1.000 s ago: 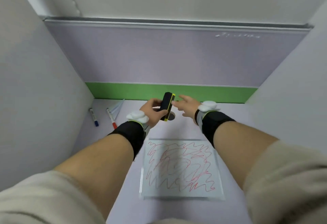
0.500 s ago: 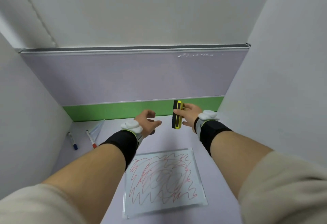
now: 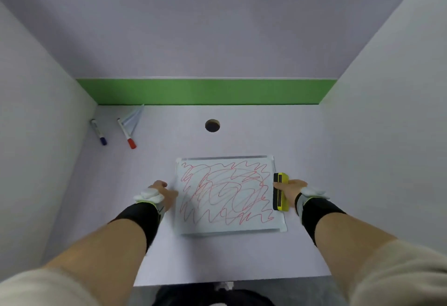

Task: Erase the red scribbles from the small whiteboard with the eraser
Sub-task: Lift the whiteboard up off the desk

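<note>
Office cubicle, partition walls (image 3: pixel 217 39), desk (image 3: pixel 217 257) with cable hole (image 3: pixel 212 125)

The whiteboard (image 3: pixel 227 194) lies flat near the middle of the desk (image 3: pixel 242 257), closer to the front edge. The eraser (image 3: pixel 280 192) sits against its right edge, held by the right hand (image 3: pixel 291 190); the left hand (image 3: pixel 164 193) is at its left edge. 2 markers (image 3: pixel 98 132) (image 3: pixel 126 133) lie near the back-left corner, a hole (image 3: pixel 212 125) behind the whiteboard

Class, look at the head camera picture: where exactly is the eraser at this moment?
The eraser is in the right hand, standing against the right edge of the small whiteboard, right of centre in the head view.
</note>
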A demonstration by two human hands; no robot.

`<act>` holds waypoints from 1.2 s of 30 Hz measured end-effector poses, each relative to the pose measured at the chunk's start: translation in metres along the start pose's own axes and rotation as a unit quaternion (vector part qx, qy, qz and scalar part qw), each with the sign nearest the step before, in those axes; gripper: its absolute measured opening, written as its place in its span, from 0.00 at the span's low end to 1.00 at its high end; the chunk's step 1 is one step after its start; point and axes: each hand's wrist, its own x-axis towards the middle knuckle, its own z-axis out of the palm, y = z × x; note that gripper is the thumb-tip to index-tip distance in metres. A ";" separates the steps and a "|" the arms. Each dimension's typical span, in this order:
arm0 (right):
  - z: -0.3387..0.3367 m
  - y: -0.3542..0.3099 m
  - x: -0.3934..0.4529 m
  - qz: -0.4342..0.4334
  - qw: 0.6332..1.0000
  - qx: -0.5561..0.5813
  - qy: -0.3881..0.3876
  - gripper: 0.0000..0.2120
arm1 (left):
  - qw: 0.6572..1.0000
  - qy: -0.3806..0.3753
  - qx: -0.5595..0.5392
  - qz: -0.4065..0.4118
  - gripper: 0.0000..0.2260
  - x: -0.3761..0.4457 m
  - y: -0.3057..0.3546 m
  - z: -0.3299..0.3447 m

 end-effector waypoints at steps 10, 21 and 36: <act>0.026 0.027 0.011 0.053 0.995 0.087 -0.005 0.18 | 0.985 -0.028 -0.171 -0.003 0.04 0.012 -0.024 0.036; -0.043 -0.042 -0.025 -0.043 0.981 0.187 -0.004 0.22 | 0.919 0.038 -0.385 0.070 0.09 -0.040 0.036 -0.039; -0.204 -0.188 -0.160 -0.338 0.898 0.231 0.160 0.28 | 0.826 0.067 -0.496 0.260 0.05 -0.127 0.148 -0.155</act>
